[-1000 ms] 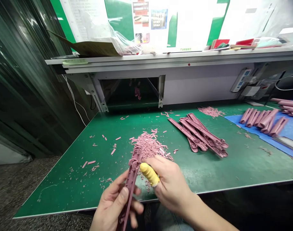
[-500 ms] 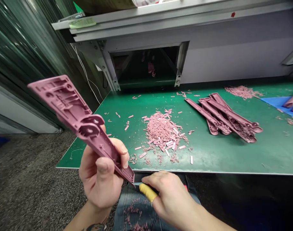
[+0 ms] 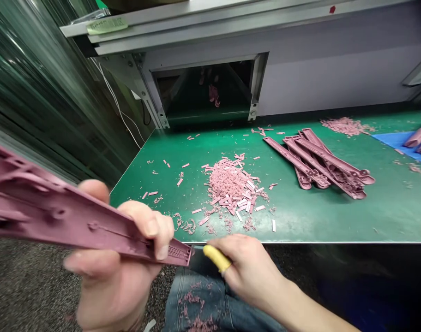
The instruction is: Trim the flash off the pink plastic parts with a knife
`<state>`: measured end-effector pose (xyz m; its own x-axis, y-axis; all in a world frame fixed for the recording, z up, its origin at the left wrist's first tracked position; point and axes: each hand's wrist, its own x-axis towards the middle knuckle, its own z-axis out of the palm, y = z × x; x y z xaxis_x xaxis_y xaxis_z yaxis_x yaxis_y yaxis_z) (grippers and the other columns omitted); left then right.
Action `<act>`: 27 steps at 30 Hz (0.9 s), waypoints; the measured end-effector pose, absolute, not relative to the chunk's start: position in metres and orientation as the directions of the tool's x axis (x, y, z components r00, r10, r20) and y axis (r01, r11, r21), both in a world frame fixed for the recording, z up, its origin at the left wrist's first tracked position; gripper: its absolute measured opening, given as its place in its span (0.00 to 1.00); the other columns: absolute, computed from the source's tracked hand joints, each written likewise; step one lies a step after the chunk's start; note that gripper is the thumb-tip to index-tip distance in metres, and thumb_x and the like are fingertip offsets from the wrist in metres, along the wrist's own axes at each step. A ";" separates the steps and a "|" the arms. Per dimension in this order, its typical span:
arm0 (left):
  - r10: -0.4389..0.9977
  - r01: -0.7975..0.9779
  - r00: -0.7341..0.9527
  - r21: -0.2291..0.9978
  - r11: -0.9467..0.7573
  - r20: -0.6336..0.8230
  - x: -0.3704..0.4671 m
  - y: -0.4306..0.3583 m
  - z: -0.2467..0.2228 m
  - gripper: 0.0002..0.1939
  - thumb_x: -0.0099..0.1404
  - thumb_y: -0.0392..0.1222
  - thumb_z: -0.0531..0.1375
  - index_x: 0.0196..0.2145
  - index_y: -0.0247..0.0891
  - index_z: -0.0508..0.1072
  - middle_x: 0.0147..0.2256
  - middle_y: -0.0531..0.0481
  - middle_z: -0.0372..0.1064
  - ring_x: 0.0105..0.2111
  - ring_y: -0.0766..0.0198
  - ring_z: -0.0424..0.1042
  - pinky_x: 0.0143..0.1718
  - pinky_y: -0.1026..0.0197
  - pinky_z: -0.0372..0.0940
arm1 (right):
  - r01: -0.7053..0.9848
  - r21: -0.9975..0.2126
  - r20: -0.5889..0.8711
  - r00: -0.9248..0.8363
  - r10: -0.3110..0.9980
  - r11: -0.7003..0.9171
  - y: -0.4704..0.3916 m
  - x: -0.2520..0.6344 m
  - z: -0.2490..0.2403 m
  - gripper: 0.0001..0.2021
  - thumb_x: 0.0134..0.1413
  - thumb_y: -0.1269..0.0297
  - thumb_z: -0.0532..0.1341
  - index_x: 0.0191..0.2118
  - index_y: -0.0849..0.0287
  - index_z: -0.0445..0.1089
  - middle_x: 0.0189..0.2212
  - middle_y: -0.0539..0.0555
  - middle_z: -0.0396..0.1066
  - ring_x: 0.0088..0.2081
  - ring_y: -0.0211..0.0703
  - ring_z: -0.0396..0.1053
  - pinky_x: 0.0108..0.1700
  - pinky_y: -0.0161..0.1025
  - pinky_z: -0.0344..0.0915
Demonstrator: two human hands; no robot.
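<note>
My left hand [image 3: 127, 276] is closed around a long pink moulded plastic part [image 3: 103, 226]. The part lies nearly level, its hollow ribbed side showing and its far left end cut off by the picture's edge. Close to its narrow right tip is my right hand [image 3: 245, 263], closed, with a yellow cover on the thumb. A small knife sits in that hand; only a sliver of its blade shows by the tip, and the handle is hidden. Whether the blade touches the part I cannot tell. Pink shavings [image 3: 200, 299] lie on the jeans below.
On the green table [image 3: 335, 221] is a heap of pink shavings and strips [image 3: 229, 182]. Several similar pink parts [image 3: 321, 161] are stacked to the right. Behind stands a framed opening [image 3: 210, 97] with pink pieces inside. A blue sheet [image 3: 397, 143] carries more parts.
My left hand has swung the pink part from a steep slant to nearly level, bringing it leftward and nearer the camera. My right hand has stayed almost in place by the tip.
</note>
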<state>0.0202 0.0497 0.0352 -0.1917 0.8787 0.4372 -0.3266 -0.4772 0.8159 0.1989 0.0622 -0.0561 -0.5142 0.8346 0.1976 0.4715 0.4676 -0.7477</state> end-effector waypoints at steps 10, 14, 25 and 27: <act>0.791 -0.379 -0.597 0.821 -0.428 0.137 0.006 0.089 0.024 0.14 0.66 0.49 0.56 0.48 0.47 0.72 0.32 0.55 0.67 0.27 0.73 0.68 0.28 0.71 0.67 | -0.014 -0.886 0.420 -0.449 0.788 0.464 0.048 0.176 -0.053 0.13 0.51 0.62 0.66 0.43 0.61 0.71 0.36 0.55 0.73 0.35 0.40 0.68 0.38 0.34 0.64; 0.573 0.395 -0.560 0.801 -0.450 0.598 0.003 0.082 -0.004 0.39 0.59 0.35 0.65 0.63 0.57 0.54 0.62 0.58 0.53 0.65 0.54 0.45 0.64 0.51 0.48 | 0.046 -0.962 0.225 -0.426 0.876 0.269 0.056 0.185 -0.045 0.09 0.57 0.60 0.61 0.32 0.61 0.72 0.19 0.45 0.61 0.20 0.31 0.54 0.23 0.30 0.54; 0.533 0.556 0.764 0.046 -0.830 0.364 -0.030 0.066 0.016 0.24 0.67 0.29 0.51 0.60 0.40 0.62 0.51 0.44 0.72 0.53 0.57 0.67 0.52 0.53 0.66 | 0.094 -0.945 0.207 -0.568 0.797 0.313 0.075 0.233 -0.024 0.17 0.67 0.52 0.49 0.40 0.58 0.67 0.28 0.51 0.69 0.30 0.37 0.66 0.33 0.34 0.61; 0.535 0.571 0.778 -0.014 -0.821 0.328 -0.034 0.069 0.025 0.22 0.69 0.31 0.49 0.58 0.44 0.64 0.53 0.49 0.70 0.58 0.57 0.62 0.59 0.48 0.57 | 0.247 -0.801 0.335 -0.570 0.751 0.545 0.077 0.234 -0.027 0.20 0.66 0.49 0.48 0.38 0.59 0.69 0.28 0.52 0.69 0.29 0.37 0.65 0.32 0.34 0.58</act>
<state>-0.0341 0.0692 0.0253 0.7783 0.5355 0.3279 0.5709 -0.8209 -0.0144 0.2338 0.0771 -0.0273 -0.5696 0.7505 0.3350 0.2474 0.5453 -0.8009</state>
